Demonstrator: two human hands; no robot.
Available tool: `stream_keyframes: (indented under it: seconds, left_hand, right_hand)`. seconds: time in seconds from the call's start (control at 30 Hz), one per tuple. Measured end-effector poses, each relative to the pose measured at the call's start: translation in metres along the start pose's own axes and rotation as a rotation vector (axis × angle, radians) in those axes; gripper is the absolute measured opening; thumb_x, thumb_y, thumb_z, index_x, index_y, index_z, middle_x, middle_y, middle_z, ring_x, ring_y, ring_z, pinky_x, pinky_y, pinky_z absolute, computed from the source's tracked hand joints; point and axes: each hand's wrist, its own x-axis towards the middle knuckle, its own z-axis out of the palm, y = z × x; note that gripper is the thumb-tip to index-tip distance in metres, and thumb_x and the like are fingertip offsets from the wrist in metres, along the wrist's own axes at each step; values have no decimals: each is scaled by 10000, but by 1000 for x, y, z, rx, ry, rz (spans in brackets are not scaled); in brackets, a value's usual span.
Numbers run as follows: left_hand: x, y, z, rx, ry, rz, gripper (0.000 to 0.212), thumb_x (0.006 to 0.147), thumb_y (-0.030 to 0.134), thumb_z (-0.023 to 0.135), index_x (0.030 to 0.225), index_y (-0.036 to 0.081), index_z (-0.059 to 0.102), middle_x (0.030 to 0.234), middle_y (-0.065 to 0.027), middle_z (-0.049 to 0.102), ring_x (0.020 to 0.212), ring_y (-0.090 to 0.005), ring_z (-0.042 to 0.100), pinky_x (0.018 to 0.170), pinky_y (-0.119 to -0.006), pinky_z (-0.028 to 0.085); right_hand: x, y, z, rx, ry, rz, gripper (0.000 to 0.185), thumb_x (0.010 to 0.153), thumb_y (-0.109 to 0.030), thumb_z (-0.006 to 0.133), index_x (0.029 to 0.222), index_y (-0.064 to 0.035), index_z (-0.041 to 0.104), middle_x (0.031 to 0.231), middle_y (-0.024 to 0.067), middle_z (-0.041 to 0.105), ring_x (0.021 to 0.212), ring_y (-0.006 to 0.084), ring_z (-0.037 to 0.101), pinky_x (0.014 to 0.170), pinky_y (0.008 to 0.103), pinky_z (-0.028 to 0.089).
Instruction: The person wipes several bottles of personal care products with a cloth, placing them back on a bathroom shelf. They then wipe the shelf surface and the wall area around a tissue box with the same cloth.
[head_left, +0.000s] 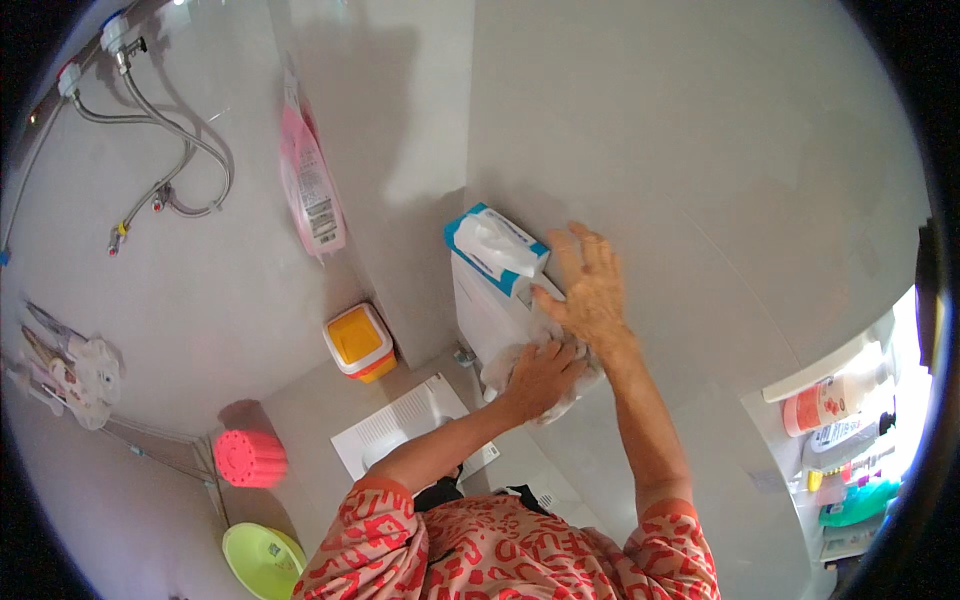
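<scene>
A blue and white tissue pack lies on the far end of a white toilet cistern in the corner. My right hand, fingers spread, is beside the pack's right end with its thumb over the cistern top. Under my left hand is a crumpled, translucent plastic bag at the near end of the cistern. The left palm rests on the bag; whether its fingers grip it cannot be told. My forearms come up from a patterned short-sleeved shirt.
A white squat toilet is on the floor, with an orange lidded bin, a pink stool and a green basin leftward. A pink packet and braided hoses hang on the wall. Bottles line a ledge at right.
</scene>
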Motion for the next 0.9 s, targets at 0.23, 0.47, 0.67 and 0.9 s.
stream_keyframes:
  seconds: [0.23,0.47,0.67,0.9]
  left_hand:
    - [-47,-63,-30,-251,109,-163,224,798,120,598,1018,115,635,940,-64,597,837,-259,588,626,-399,485]
    - [-61,-161,-65,-745,401,-1127,286,959,275,510,891,2,568,765,-48,521,737,-156,476,673,-300,408]
    - [-54,-157,-79,-930,135,-1195,300,966,293,487,924,11,577,798,-16,531,764,-124,471,698,-280,405]
    - [-14,-104,-106,-1627,129,-1400,239,945,239,492,1050,37,565,967,-40,569,912,-133,521,826,-275,435]
  right_hand:
    - [20,8,114,-62,-279,154,937,612,-410,798,1417,-185,376,1334,205,423,1209,372,392,935,522,332]
    - [17,-3,118,-132,-332,181,906,617,-396,810,1399,-224,387,1237,198,453,1172,348,393,898,511,317]
    - [9,-5,103,-106,-402,273,941,601,-407,822,1420,-273,377,1348,227,348,1222,396,347,930,561,294]
    - [-25,-70,48,481,-563,75,914,591,-295,826,1403,-220,413,1474,224,216,1358,450,220,1074,545,256]
